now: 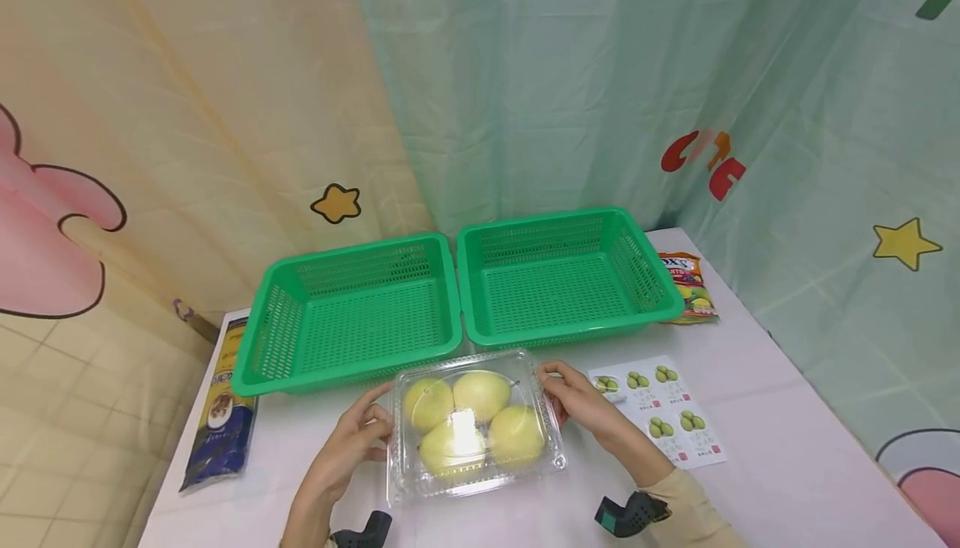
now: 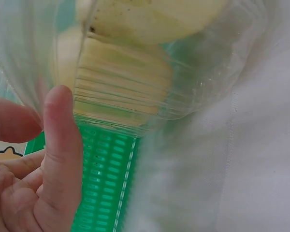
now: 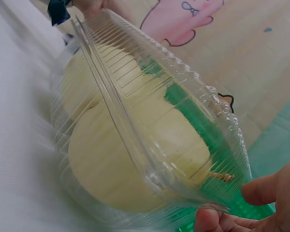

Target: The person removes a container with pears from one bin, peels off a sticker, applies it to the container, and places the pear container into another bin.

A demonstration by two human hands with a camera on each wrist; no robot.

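A clear plastic clamshell box point(image 1: 480, 481) with its lid down holds several pale yellow pears point(image 1: 517, 435) at the front middle of the table. My left hand point(image 1: 348, 441) is at its left side, thumb and a finger at the rim; the left wrist view shows this thumb point(image 2: 63, 145) against the plastic. My right hand point(image 1: 581, 402) pinches the rim near the far right corner, also seen in the right wrist view, where a pear stem point(image 3: 222, 177) shows through the wall. The underside of the box is hidden.
Two green plastic baskets point(image 1: 360, 361) stand side by side behind the box. A sheet of fruit-picture labels point(image 1: 675, 406) lies at the right, with one label point(image 1: 607, 387) partly raised. A blue-and-gold packet point(image 1: 225, 423) lies left; a red snack bag point(image 1: 688, 286) is beside the right basket.
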